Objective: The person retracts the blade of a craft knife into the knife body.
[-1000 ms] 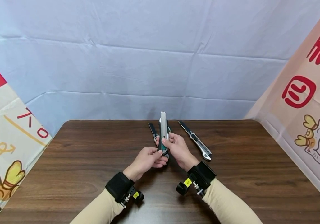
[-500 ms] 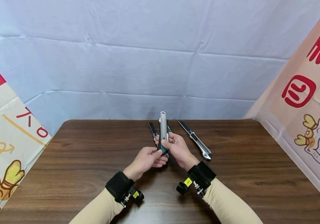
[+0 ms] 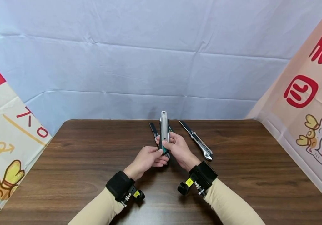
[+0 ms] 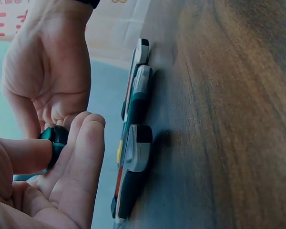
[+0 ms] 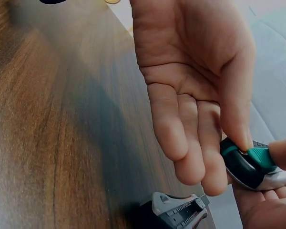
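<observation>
Both hands hold a snap-off utility knife (image 3: 164, 128) above the table, its silver blade channel pointing away and its black and green handle end toward me. My left hand (image 3: 147, 161) pinches that handle end between thumb and fingers. Higher on the handle, my right hand (image 3: 180, 150) grips it with thumb and forefinger; in the right wrist view its other fingers (image 5: 188, 164) extend loosely. A green slider (image 5: 261, 160) shows close to both thumbs there. Behind the held knife lie a knife with a dark blade (image 3: 154, 129) and another (image 3: 170, 127), both partly hidden.
A silver and black utility knife (image 3: 200, 145) lies on the brown wooden table (image 3: 93, 187), right of my hands. In the left wrist view, several knife ends (image 4: 142, 78) line the tabletop. A pale cloth (image 3: 121, 62) hangs behind, with printed banners (image 3: 304, 131) at both sides.
</observation>
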### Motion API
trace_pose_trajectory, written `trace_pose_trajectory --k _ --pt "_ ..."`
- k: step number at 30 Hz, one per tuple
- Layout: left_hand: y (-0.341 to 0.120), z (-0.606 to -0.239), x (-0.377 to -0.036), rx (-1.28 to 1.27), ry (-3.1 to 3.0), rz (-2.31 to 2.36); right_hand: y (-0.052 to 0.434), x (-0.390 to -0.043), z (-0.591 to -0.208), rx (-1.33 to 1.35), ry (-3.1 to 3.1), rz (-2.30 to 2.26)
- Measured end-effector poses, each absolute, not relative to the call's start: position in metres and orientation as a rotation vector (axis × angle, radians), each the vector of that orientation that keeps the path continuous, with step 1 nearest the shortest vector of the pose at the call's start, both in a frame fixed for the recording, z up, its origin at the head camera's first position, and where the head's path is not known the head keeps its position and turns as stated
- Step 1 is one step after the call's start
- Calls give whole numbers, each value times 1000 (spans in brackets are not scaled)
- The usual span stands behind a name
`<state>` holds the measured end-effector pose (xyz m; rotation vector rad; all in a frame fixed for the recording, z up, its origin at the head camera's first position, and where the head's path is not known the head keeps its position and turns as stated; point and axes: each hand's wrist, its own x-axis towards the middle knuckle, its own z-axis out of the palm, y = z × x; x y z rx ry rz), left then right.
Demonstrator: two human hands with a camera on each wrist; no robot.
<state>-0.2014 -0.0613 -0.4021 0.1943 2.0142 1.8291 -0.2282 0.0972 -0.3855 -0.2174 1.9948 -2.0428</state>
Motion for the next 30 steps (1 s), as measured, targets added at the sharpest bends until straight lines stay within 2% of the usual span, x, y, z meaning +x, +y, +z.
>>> trace_pose_trajectory --k 12,21,30 --pt "-62 -394 -203 217 2034 1812 97 -231 -380 -231 2030 -1996" --pt "-62 -399 -203 247 2016 1809 103 -230 -378 -213 2390 -1734" --pt "-59 -396 -203 232 2045 1792 112 -231 -376 -136 2346 -1786"
